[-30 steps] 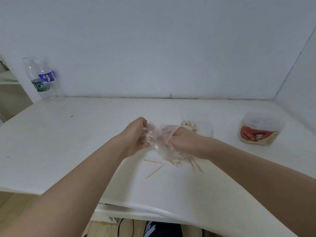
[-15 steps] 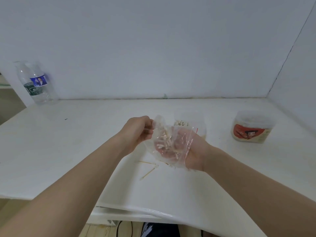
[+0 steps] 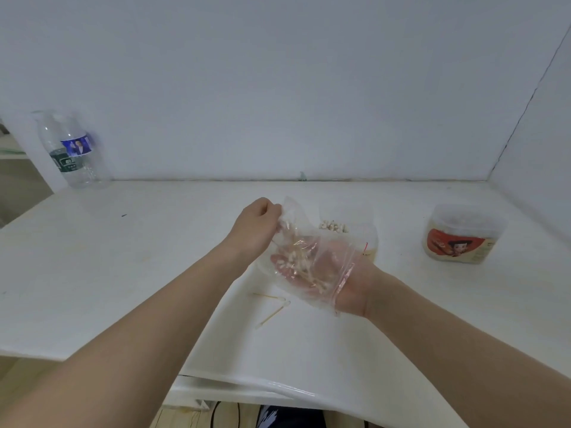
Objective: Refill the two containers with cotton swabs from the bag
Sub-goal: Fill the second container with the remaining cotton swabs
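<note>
A clear zip bag (image 3: 312, 257) with several cotton swabs inside lies over my right hand (image 3: 349, 288), which is palm up beneath and partly inside it, fingers flat. My left hand (image 3: 256, 230) pinches the bag's upper left corner. Behind the bag stands an open clear container (image 3: 367, 239) with swab tips (image 3: 332, 226) showing at its top. A second container (image 3: 463, 234), lidded, with a red cartoon label, sits at the right. Two loose swabs (image 3: 272, 307) lie on the table under the bag.
A plastic water bottle (image 3: 72, 152) stands at the back left by the wall. The white table (image 3: 123, 273) has its front edge close to me; a side wall rises at the right.
My right hand turned palm up and lifted with the bag spread over it. My left hand rose slightly, still holding the bag's corner. Fewer loose swabs show on the table.
</note>
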The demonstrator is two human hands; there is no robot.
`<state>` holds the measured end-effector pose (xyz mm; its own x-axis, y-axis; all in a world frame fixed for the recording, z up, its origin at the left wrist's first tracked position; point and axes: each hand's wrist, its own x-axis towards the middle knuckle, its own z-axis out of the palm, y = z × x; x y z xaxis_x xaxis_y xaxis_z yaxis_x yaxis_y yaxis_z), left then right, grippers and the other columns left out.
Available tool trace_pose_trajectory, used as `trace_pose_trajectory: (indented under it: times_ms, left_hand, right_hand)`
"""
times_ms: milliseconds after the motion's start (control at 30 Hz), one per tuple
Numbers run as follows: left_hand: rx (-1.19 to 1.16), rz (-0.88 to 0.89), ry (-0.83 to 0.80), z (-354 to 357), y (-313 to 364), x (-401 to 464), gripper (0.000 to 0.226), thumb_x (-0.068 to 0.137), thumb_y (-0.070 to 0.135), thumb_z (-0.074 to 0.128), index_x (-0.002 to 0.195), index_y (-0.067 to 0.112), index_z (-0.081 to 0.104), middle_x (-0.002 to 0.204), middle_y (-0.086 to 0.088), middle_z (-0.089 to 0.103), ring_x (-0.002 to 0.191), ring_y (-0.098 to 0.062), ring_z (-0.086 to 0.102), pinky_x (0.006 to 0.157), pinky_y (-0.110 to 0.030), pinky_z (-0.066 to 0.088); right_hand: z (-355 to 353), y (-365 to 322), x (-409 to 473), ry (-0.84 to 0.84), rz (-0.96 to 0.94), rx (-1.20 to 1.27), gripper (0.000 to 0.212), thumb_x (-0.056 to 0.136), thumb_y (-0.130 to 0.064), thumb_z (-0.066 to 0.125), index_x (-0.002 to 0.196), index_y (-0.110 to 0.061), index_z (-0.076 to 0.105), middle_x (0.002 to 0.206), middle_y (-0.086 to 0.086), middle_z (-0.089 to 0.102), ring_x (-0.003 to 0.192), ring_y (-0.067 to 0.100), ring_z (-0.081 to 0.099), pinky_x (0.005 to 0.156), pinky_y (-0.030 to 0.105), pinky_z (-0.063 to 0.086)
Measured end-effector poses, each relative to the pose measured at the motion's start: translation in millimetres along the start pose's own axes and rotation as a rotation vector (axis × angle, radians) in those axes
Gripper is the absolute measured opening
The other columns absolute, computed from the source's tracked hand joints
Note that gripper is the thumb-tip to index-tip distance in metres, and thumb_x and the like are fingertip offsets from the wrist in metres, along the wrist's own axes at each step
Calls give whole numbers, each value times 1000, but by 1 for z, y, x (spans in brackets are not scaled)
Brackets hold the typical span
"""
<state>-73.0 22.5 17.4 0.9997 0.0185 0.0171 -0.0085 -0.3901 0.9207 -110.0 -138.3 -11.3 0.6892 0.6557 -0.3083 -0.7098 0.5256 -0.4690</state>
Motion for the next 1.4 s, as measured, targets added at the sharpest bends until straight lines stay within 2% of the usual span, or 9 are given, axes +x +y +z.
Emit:
trace_pose_trajectory:
  times_ms: [133, 300, 467, 700, 800, 933, 1100, 1233, 1400]
  left_hand:
    - [42, 34, 28, 2, -4, 1, 21, 99, 24, 45, 80, 15, 45, 83, -2, 58, 70, -16, 45, 62, -27, 34]
    - [44, 18, 94, -3, -12, 5, 22, 99, 25, 44, 82, 12, 47, 82, -1, 58, 72, -19, 46, 66, -30, 37]
    - [-2, -29, 141, -8, -19, 10, 21, 100, 26, 43, 86, 10, 48, 81, 1, 61, 72, -20, 47, 68, -32, 39]
    - [-79, -128, 289, -22, -29, 20, 18, 101, 22, 42, 88, 11, 48, 79, 0, 57, 68, -19, 45, 61, -30, 36]
    - [-113, -167, 361, -37, -41, 26, 15, 99, 20, 42, 87, 12, 46, 77, -3, 52, 67, -20, 41, 59, -32, 33]
    - [-159, -311, 497, -59, -63, 33, 21, 98, 20, 38, 89, 7, 51, 86, -10, 56, 67, -22, 48, 61, -32, 38]
    - [164, -541, 504, -63, -79, 42, 52, 104, 36, 31, 143, 0, 35, 143, -22, 43, 127, -38, 45, 104, -44, 36]
    - [411, -58, 521, -35, -51, 22, 55, 102, 36, 47, 147, 11, 31, 147, -20, 33, 132, -38, 38, 108, -49, 34]
    - [-114, 188, 214, 42, 13, -22, 43, 101, 39, 54, 139, 26, 40, 132, 2, 48, 113, -5, 52, 92, -23, 44]
  right_hand:
    - [-21, -3, 19, 155, -30, -71, 21, 102, -9, 49, 118, -2, 60, 95, 10, 61, 64, 22, 71, 52, 33, 60]
    - [-8, -3, 8, 105, -89, -96, 18, 100, -1, 46, 92, 0, 62, 74, 7, 69, 62, 17, 66, 55, 28, 59]
    - [-2, -7, 2, -3, -11, -75, 14, 94, -2, 53, 103, -3, 63, 104, 14, 60, 69, 20, 62, 61, 23, 56]
    - [-5, -16, -1, 147, -48, -159, 41, 80, 9, 60, 120, -1, 58, 100, 17, 67, 66, 17, 59, 43, 18, 47]
    - [-7, -24, -7, 136, -15, -231, 19, 90, -4, 60, 109, 1, 59, 87, 12, 62, 66, 13, 55, 42, 14, 41]
    - [-17, -38, -16, 168, -17, -280, 29, 92, -10, 60, 117, 6, 58, 88, 12, 62, 72, 13, 53, 42, 14, 44]
    - [-20, -56, -22, 179, -152, -179, 21, 98, -10, 57, 117, -1, 57, 95, 12, 61, 74, 14, 57, 50, 13, 50]
    - [-17, -61, -25, 226, -293, -78, 17, 100, -12, 58, 108, 1, 64, 94, 14, 68, 77, 14, 63, 58, 17, 55]
    - [-15, -62, -24, 222, -408, 72, 14, 98, -9, 59, 106, 2, 63, 93, 15, 69, 83, 18, 69, 68, 23, 59]
